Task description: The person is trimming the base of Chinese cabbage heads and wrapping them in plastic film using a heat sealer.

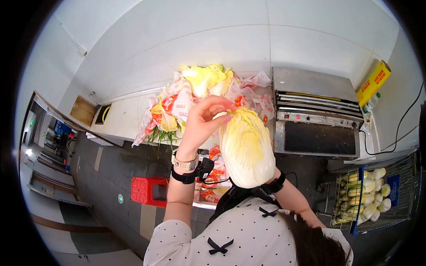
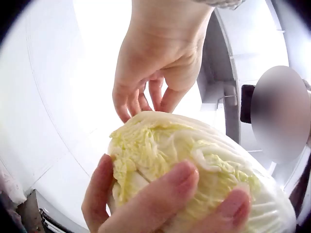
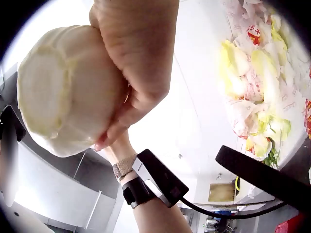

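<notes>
A pale napa cabbage (image 1: 248, 153) with yellow-green leaf tips is held up in front of the person's chest. My right hand (image 3: 138, 53) grips it from the side and below; in the head view the cabbage hides that hand. Its fingers (image 2: 182, 177) spread over the leaves in the left wrist view, while the cut white base (image 3: 43, 92) faces the right wrist camera. At the leafy top, my left hand (image 1: 208, 117) pinches the edge of the outer leaves between thumb and fingers. The ends of its fingers are partly hidden behind the cabbage in the left wrist view.
Loose cabbage leaves (image 1: 206, 80) lie on printed plastic bags (image 1: 177, 104) on the counter. To their right stands a wrapping machine (image 1: 317, 113) with a yellow roll (image 1: 374, 83) behind it. A shopping cart (image 1: 355, 228) holds several cabbages. A red stool (image 1: 144, 190) stands on the floor.
</notes>
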A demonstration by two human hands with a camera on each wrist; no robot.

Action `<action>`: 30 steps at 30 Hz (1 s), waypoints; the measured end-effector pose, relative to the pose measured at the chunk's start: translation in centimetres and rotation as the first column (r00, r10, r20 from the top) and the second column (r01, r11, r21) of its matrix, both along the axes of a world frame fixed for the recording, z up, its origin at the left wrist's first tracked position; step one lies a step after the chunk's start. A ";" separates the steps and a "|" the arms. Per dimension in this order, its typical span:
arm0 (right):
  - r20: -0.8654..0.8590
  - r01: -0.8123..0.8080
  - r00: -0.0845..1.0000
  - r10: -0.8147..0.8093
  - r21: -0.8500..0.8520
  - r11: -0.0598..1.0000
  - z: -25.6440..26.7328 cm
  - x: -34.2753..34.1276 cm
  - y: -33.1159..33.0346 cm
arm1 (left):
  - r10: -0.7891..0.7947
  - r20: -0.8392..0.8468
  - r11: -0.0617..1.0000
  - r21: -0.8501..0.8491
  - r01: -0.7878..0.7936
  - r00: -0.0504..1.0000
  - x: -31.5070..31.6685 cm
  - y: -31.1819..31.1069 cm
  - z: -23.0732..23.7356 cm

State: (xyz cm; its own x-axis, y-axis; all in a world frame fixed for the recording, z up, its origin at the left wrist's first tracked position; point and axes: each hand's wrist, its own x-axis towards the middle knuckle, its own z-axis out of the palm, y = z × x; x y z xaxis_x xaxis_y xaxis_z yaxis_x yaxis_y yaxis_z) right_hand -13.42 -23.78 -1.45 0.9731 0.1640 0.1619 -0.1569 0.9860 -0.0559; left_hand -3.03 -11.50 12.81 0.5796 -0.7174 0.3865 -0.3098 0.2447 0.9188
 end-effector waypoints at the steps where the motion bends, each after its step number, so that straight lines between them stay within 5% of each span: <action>1: 0.054 0.023 0.998 -0.021 -0.028 0.999 -0.1 0.1 0.0 | -0.032 0.018 0.997 -0.070 0.033 0.999 0.7 0.5 -0.7; 2: 0.107 0.047 0.993 -0.041 -0.053 0.997 -0.3 0.1 0.0 | -0.063 0.037 0.988 -0.139 0.067 0.997 1.0 0.8 -1.2; 5: 0.167 0.098 0.982 -0.086 -0.064 0.993 -0.1 0.1 -0.4 | 0.201 -0.196 0.956 -0.173 -0.236 0.960 0.3 0.6 -1.5; 9: 0.103 0.246 0.965 -0.241 -0.042 0.968 1.5 1.0 -1.2 | -0.098 -0.527 0.995 -0.058 0.079 0.844 -0.4 1.8 -8.6; 12: 0.002 0.453 0.879 -0.477 -0.318 0.833 3.2 1.8 -1.0 | -0.253 -0.661 0.965 -0.225 0.135 0.707 -1.6 2.1 -8.9; 15: 0.145 0.576 0.782 -0.607 -0.539 0.614 2.9 3.0 -1.1 | 0.032 -0.373 0.999 0.003 -0.033 0.927 -1.3 1.9 -6.5; 16: 0.271 0.660 0.683 -0.678 -0.626 0.415 3.5 3.2 -1.0 | 0.159 -0.327 0.987 0.047 -0.151 0.932 -1.8 1.5 -5.5; 19: 0.338 0.521 0.573 -0.746 -0.853 0.014 6.4 3.2 0.6 | 0.267 0.147 0.936 0.195 -0.293 0.952 -3.4 0.9 -5.7; 20: 0.331 0.513 0.607 -0.722 -0.858 0.037 7.8 2.6 1.0 | 0.334 0.116 0.921 0.170 -0.350 0.935 -3.4 0.5 -6.0; 23: 0.412 0.640 0.600 -0.686 -0.762 0.102 7.4 2.3 0.5 | 0.273 -0.350 0.961 0.061 -0.269 0.896 -1.9 0.7 -6.4; 26: 0.363 0.636 0.705 -0.609 -0.704 0.316 10.5 -0.4 0.0 | 0.016 -0.645 0.950 -0.229 -0.213 0.764 -0.6 1.5 -8.7; 29: 0.556 0.676 0.622 -0.552 -0.737 0.018 9.0 0.3 -1.3 | -0.180 -0.756 0.905 -0.377 -0.194 0.629 0.1 1.5 -8.9; 30: 0.643 0.628 0.536 -0.547 -0.737 -0.250 8.7 0.8 -1.3 | -0.320 -0.762 0.854 -0.490 -0.177 0.563 0.3 1.5 -9.2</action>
State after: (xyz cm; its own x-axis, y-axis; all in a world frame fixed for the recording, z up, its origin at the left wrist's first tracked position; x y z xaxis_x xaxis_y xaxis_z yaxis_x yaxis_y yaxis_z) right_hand -12.66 -25.07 7.25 0.7163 -0.4441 0.5383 0.5033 -0.2056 -0.8393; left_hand -2.69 -9.98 3.66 0.7656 -0.6391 0.0734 0.5237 0.6855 0.5058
